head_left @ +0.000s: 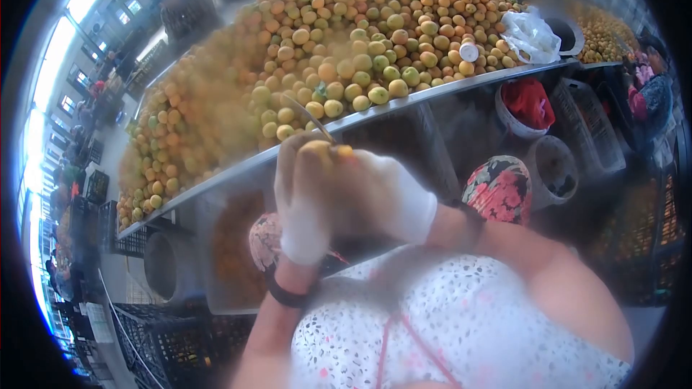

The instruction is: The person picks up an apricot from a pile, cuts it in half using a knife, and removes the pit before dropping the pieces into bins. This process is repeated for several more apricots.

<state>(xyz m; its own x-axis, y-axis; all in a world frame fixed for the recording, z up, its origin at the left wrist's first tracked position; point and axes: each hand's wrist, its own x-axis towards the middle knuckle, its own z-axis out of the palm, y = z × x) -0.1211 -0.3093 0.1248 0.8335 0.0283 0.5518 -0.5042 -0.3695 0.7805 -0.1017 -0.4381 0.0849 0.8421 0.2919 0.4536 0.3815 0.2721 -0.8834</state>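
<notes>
My two hands, in white gloves stained brownish, are pressed together just in front of the fruit table's edge. My left hand (299, 187) is closed around a cut apricot (344, 150), whose yellow-orange flesh shows between the fingers. From the top of my right hand (393, 184) a thin knife blade (308, 114) points up and to the left. That hand's fingers are closed, and the knife handle is hidden. A large heap of apricots (367, 50) lies just beyond both hands. A smear on the lens blurs the gloves and part of the heap.
The metal rim (404, 99) of the table runs diagonally ahead. On the heap's right lies a white plastic bag (532, 36). Below stand a bucket with red cloth (528, 103), a pale bucket (553, 167), crates (587, 126) and a left-hand bucket (167, 266). Another person (654, 90) sits far right.
</notes>
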